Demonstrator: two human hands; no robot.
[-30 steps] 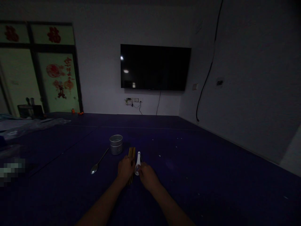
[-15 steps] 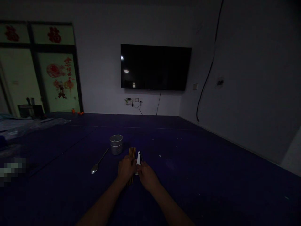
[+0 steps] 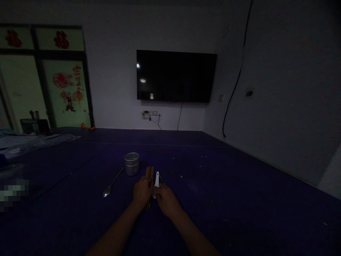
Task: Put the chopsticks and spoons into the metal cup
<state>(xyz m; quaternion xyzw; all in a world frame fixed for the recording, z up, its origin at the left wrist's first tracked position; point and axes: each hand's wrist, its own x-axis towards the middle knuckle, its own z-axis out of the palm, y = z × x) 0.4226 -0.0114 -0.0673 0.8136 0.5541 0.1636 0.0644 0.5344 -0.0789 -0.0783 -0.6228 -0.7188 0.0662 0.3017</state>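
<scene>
My left hand (image 3: 143,190) is closed over a bundle of wooden chopsticks (image 3: 150,171), whose ends show above and below it. Just to the right, my right hand (image 3: 167,200) grips a white spoon (image 3: 157,179) with a hole in its handle. A thin dark edge shows behind that handle; I cannot make out what it belongs to. Beyond my left hand stands a metal perforated cup (image 3: 132,165). A long-handled metal spoon (image 3: 108,191) lies to the left of the cup, its bowl toward me.
The dark blue surface (image 3: 239,199) carries small white specks. Clear plastic wrapping (image 3: 45,142) and a dark box (image 3: 35,125) lie at the far left. Small orange items (image 3: 83,126) sit at the back edge. A television (image 3: 176,76) hangs on the wall; a cable (image 3: 234,90) dangles right.
</scene>
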